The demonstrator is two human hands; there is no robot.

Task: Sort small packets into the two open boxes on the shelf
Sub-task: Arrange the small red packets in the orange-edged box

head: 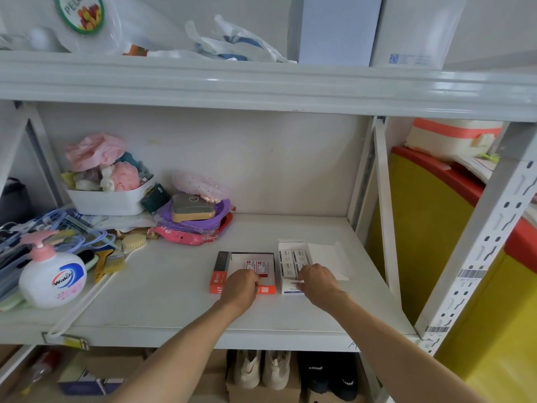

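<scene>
Two open boxes lie side by side on the white shelf (174, 274). The red box (220, 274) on the left holds two red-and-white packets (259, 267). The white box (325, 254) on the right holds several white packets (293, 257) in rows. My left hand (241, 289) rests over the front part of the red box, fingers curled down into it; what they hold is hidden. My right hand (318, 282) is at the front of the white box, fingertips pinching a white packet (295, 283) at its near edge.
At the left stand a Walch soap pump bottle (52, 274), brushes, a white tub (107, 199) of soft items and a purple bag pile (194, 219). The upper shelf beam (261, 88) hangs overhead. A slotted upright (488, 237) stands at the right; shoes sit below.
</scene>
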